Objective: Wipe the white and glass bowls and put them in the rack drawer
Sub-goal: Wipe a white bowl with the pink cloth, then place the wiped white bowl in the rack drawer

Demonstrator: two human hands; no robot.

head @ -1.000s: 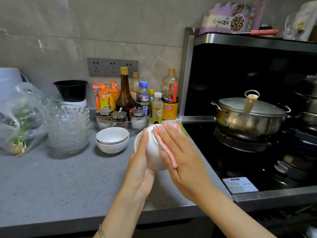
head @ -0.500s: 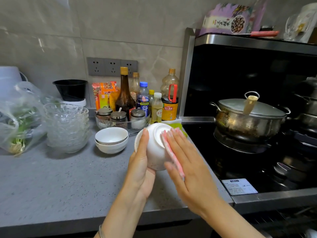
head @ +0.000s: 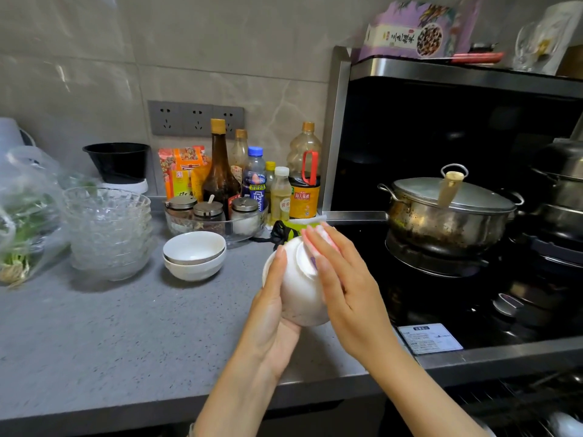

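Glass bowls [head: 107, 231] stacked at left of tabletop [head: 126, 335]; two white bowls [head: 194, 257] nested beside them. Left hand [head: 271, 310] grips upturned white bowl [head: 303, 288] above tabletop edge. Right hand [head: 344, 285], fingers flat, presses pink cloth [head: 325, 234] on its base. Step: wiping. Next, judged: stow it; rack drawer not in view.

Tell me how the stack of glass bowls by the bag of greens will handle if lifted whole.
Probably heavy: the stack of glass bowls holds several nested bowls. Likely fragile and slippery, being glass. Upper bowls may shift if it tilts.
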